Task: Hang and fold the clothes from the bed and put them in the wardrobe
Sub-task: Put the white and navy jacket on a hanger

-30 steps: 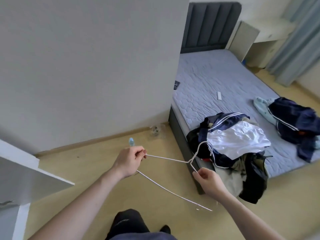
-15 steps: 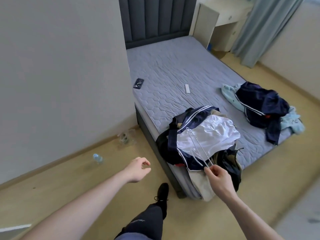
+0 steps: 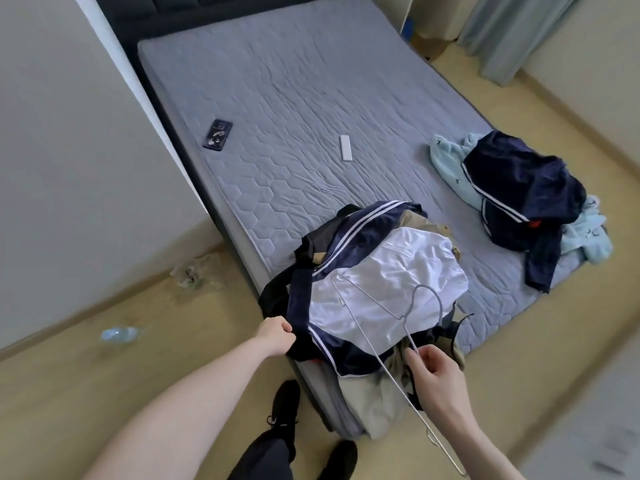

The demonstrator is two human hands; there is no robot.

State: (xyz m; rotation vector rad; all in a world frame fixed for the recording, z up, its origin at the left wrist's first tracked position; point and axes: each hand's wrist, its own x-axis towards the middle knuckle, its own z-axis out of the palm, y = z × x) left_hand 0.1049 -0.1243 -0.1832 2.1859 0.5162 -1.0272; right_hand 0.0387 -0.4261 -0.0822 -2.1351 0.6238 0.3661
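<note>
A heap of clothes (image 3: 367, 289) lies on the near corner of the grey bed (image 3: 311, 116): a navy jacket with white stripes, a white garment on top, beige cloth hanging over the edge. My right hand (image 3: 433, 372) pinches a thin wire hanger (image 3: 384, 327) near its neck, and the hanger lies over the white garment. My left hand (image 3: 277, 332) grips the dark edge of the navy jacket at the heap's left side. A second pile, navy and light blue (image 3: 523, 199), sits at the bed's right edge.
A phone (image 3: 217, 134) and a white remote (image 3: 345, 148) lie on the mattress. A plastic bottle (image 3: 119, 334) and a clear bag (image 3: 194, 271) are on the wooden floor by the wall. My black shoes (image 3: 285, 403) stand near the bed's corner. Curtain at far right.
I have stepped closer to the bed. My left hand let go of the hanger, then reached forward and took hold of the navy jacket. The right hand brought the hanger over the heap.
</note>
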